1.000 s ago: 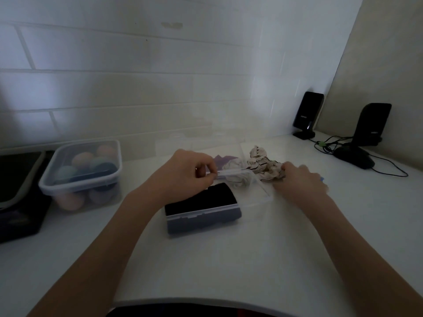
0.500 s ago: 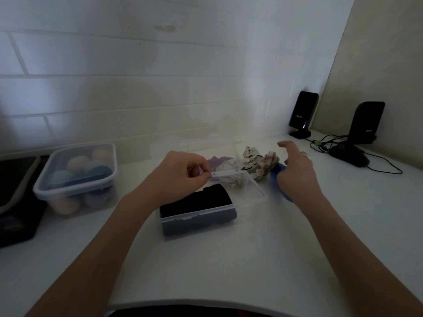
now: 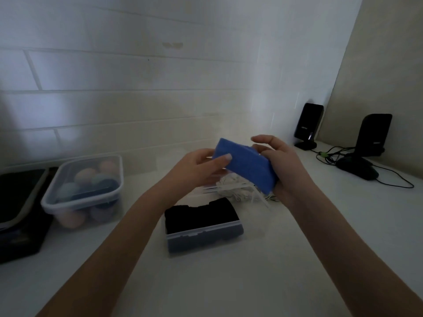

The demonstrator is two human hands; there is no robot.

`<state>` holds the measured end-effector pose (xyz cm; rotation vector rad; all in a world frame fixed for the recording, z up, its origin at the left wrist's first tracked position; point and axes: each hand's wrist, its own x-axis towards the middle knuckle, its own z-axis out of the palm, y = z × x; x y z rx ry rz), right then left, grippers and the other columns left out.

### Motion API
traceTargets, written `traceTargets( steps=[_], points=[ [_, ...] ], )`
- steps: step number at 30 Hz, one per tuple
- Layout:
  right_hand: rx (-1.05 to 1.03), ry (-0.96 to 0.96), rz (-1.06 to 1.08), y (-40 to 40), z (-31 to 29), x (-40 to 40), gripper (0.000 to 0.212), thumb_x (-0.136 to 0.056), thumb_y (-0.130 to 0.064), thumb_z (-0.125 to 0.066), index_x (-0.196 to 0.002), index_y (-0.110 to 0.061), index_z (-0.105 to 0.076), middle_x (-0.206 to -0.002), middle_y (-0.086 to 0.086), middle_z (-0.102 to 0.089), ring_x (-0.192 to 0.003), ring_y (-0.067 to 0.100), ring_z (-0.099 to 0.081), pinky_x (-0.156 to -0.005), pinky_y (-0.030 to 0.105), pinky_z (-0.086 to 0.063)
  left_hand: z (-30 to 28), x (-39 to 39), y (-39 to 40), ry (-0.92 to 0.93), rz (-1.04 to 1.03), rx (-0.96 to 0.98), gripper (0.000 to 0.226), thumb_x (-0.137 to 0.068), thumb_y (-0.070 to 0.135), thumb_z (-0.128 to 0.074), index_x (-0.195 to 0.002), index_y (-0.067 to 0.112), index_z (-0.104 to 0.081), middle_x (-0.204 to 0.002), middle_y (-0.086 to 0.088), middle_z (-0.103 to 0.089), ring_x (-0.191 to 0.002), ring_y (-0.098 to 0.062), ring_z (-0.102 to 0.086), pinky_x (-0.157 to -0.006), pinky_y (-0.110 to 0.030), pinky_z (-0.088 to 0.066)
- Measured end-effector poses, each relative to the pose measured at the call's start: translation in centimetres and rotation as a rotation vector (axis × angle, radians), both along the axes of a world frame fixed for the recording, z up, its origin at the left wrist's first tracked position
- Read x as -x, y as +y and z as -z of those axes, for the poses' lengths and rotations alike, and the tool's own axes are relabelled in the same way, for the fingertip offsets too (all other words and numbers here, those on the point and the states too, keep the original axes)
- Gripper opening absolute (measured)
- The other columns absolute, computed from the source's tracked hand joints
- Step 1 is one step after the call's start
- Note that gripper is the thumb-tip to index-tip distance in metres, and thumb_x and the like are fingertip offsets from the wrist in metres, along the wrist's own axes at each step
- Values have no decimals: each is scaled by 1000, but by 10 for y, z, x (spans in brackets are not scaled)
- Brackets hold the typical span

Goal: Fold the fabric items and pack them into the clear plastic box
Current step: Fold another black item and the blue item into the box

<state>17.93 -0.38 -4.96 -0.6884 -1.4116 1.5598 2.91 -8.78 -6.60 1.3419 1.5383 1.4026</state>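
Left hand [image 3: 201, 167] and right hand [image 3: 282, 167] pinch a folded blue cloth [image 3: 246, 167] above the box [image 3: 203, 229], its long axis running ten to four o'clock.

We see a lidded clear tub of pastel balls [image 3: 85, 188] on the white counter [image 3: 229, 282], and two black speakers [image 3: 307, 125] by the corner.

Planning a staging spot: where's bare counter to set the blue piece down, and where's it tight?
Free: the white counter in front of the clear plastic box, between the forearms, and the stretch right of the box, short of the mouse cable. Crowded: behind the box, where crumpled patterned fabric lies under both hands holding the blue fabric.
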Motion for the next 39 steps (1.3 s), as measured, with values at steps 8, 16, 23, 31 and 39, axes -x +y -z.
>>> traceTargets(
  steps=[8, 16, 23, 31, 39],
  points=[
    [-159, -294, -131, 12, -9, 35, 26, -91, -36, -51, -86, -12, -60, -84, 3, -67, -69, 17, -64, -59, 30, -54, -9, 17, 18, -207, -279, -276, 10, -81, 20, -69, -82, 13, -62, -55, 4, -56, -42, -9, -46, -39, -19, -38],
    [-451, -324, -292, 12, 6, 48, 13, -86, -13, -63, -87, 0, -60, -91, 20, -70, -81, 22, -72, -62, 34, -61, 5, 25, 19, -267, -158, -218, 32, -70, 33, -69, -95, 17, -59, -87, 0, -66, -80, -19, -65, -72, -36, -55],
    [-389, -256, -251, 16, 1, 38, 12, -89, -14, -60, -96, -5, -56, -74, 7, -72, -72, 15, -72, -63, 38, -61, 14, 34, 20, -329, -19, -255, 27, -75, 19, -66, -101, 13, -66, -95, 1, -75, -93, -16, -69, -77, -27, -56],
    [-209, -270, -349, 20, 7, 39, 24, -79, -10, -70, -99, -9, -56, -94, 19, -70, -81, 28, -72, -66, 38, -61, 16, 36, 20, -232, -72, -293, 16, -90, 15, -54, -99, 15, -68, -89, 4, -75, -85, -12, -70, -70, -23, -55],
    [-247, -254, -294, 26, 9, 38, 31, -83, -15, -67, -103, 6, -57, -95, 17, -66, -76, 18, -69, -63, 32, -60, 15, 26, 17, -123, 39, -211, 20, -92, 19, -52, -104, 28, -64, -101, 9, -72, -96, -11, -68, -80, -25, -56]
  ],
)
